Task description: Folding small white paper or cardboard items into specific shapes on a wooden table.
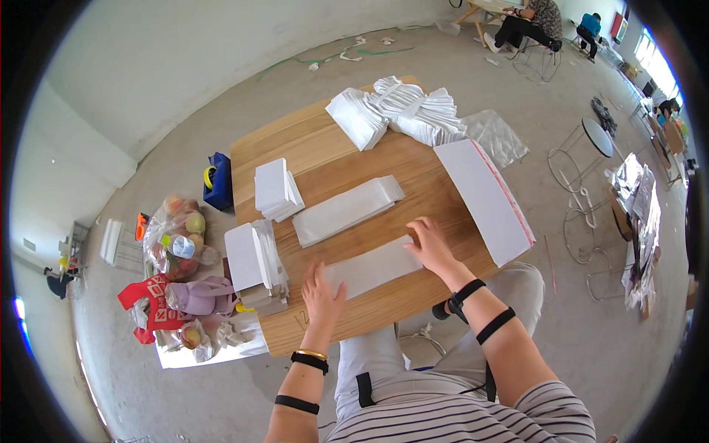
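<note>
A long white paper strip [377, 267] lies flat on the wooden table in front of me. At its left end rests my left hand [323, 297], fingers stretched out and thumb apart. My right hand [432, 247] is over the strip's right end, its fingers curved and spread, with nothing visibly gripped. Just beyond the strip lies a fanned stack of long white paper strips [343, 212]. Left of that are two stacks of folded white paper, a far one [275, 190] and a near one [253, 258].
Bundled white paper pieces [413, 111] and a clear plastic bag [495, 136] are at the far edge. A long white box [484, 199] stands on the right. Beside the table's left are a blue tape dispenser [218, 181], bagged fruit [181, 229] and a red bag [159, 306]. Other people sit farther off.
</note>
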Demonstrator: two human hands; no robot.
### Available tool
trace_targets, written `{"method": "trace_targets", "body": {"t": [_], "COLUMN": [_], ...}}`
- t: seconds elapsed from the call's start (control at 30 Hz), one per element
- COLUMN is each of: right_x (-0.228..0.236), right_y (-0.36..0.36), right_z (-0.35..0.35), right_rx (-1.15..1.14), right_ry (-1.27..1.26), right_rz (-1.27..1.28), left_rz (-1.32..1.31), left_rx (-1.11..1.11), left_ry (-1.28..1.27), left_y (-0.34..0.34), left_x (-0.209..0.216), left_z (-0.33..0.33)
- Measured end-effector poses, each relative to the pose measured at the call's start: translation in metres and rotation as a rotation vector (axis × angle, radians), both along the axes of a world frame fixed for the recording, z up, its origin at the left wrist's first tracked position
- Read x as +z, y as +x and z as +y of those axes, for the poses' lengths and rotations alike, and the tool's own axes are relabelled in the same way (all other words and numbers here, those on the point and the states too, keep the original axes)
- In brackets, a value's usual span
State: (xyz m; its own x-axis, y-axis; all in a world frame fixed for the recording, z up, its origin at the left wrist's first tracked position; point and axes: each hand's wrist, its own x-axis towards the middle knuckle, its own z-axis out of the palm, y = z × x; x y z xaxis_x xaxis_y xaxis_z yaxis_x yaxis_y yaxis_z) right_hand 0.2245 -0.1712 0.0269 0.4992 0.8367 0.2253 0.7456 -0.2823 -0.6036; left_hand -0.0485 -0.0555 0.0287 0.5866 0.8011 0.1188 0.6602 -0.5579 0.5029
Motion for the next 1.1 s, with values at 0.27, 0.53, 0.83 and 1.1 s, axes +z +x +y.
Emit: {"method": "trace_targets", "body": {"t": [0.27, 0.53, 0.83, 1.1], "right_x": [0.008, -0.040, -0.031, -0.046], "right_y": [-0.010, 0.032, 0.017, 0.034], "right_z": [0.028, -0.072, -0.104, -0.074], "right_rx": [0.175, -0.213, -0.966, -0.875], "right_ry": [-0.602, -0.002, 0.408, 0.604], "right_rz": [0.015, 0.682, 1.146, 1.240], "left_rz": [-0.022, -0.135, -0.044, -0.069], "left_rx": [0.000, -0.005, 0.009, -0.044], "left_ry": [0.026, 0.033, 0.082, 0.016], "left_y": [-0.015, -0.005, -0.014, 0.010], "left_x": [-0.008, -0.008, -0.012, 0.008], "left_z": [-0.015, -0.022, -0.021, -0.012]}}
